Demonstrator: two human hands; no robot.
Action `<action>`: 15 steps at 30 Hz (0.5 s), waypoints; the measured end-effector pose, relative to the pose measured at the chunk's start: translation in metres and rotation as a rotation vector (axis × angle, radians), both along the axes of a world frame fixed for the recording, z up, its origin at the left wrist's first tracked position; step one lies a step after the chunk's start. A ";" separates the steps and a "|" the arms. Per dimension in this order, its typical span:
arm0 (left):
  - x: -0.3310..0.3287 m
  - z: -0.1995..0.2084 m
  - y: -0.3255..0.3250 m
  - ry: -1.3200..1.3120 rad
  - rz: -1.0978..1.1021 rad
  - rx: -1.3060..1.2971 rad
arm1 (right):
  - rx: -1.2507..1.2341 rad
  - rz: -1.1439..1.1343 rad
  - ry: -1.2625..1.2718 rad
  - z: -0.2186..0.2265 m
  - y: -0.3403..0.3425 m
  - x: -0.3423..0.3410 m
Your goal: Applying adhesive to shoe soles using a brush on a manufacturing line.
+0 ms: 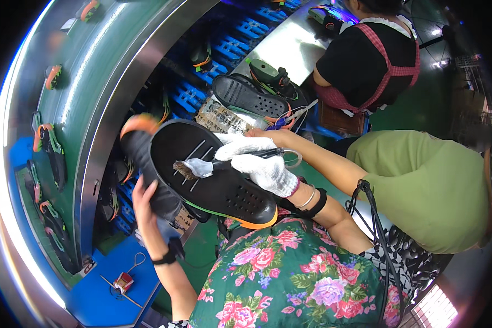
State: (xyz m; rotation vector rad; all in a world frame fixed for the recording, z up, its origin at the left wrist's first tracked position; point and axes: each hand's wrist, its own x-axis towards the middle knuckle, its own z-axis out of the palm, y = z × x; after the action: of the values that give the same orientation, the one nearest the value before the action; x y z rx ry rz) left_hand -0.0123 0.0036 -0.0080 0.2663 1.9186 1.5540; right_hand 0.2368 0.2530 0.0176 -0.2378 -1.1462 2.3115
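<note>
My right hand [268,170], in a white knitted glove, is closed around the dark handle of a brush [190,168]. The brush has brown bristles and a pale wrapped ferrule, and its tip is over a black shoe sole [224,188]. This sole has slots, small holes and an orange and green edge, and it lies tilted in front of my floral apron. My bare left hand [145,202] grips the side of another dark sole with an orange end [142,139], which is blurred and partly behind the first. Whether the right fingers also touch the sole is unclear.
A curved green conveyor [101,60] carries shoe parts on the left. Beyond my hands are a blue-slatted rack [188,97] and more black soles [246,95]. A co-worker in green [421,186] reaches in from the right; another person [366,60] sits further off. A blue tray [101,295] holds a small red object.
</note>
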 end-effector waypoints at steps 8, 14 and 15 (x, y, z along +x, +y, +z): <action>0.078 -0.020 0.200 -0.134 -0.613 0.361 | 0.271 -0.290 -0.257 0.012 0.010 0.041; 0.049 -0.186 0.248 0.449 -0.757 0.488 | 0.482 -0.410 -0.351 -0.001 0.001 0.048; 0.061 -0.182 0.257 0.380 -0.690 0.472 | 0.417 -0.396 -0.345 0.001 0.002 0.047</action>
State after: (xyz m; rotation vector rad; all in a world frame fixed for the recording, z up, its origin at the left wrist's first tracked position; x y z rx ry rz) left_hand 0.0491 0.2609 -0.1902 1.3514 1.4286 1.4944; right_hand 0.2835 0.2550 0.0184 -0.6561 -1.5563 1.6836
